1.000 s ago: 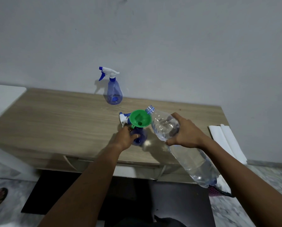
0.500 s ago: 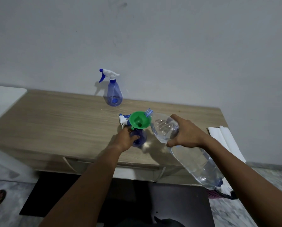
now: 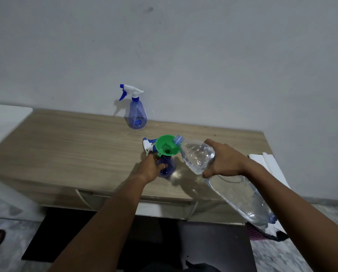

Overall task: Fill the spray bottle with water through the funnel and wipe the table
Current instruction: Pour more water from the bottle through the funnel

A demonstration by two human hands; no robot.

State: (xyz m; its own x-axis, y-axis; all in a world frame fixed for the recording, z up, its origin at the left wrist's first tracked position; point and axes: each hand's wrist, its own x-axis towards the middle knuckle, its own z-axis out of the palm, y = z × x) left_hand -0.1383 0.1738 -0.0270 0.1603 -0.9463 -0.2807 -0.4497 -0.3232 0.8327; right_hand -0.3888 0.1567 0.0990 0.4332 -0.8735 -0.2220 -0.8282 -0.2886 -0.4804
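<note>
Centre right, the right hand [image 3: 226,160], wrapped round the big water bottle [image 3: 238,191], has dipped its neck to the rim of the green funnel [image 3: 167,147]. Mid-frame, the left hand [image 3: 151,169] grips the spray bottle [image 3: 168,168] beneath. I'd say pouring is just starting, with the table [image 3: 66,146] not yet wiped.

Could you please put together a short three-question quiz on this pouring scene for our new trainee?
1. True or false: the green plastic funnel lies flat on the light wooden table.
2. The right hand grips: A) a sponge B) the large clear plastic water bottle C) a mug.
3. Fill in: the capped blue translucent spray bottle stands upright near the ____.
Key: 1 false: it sits atop the open blue spray bottle that the left hand holds. 2 B. 3 wall.
</note>
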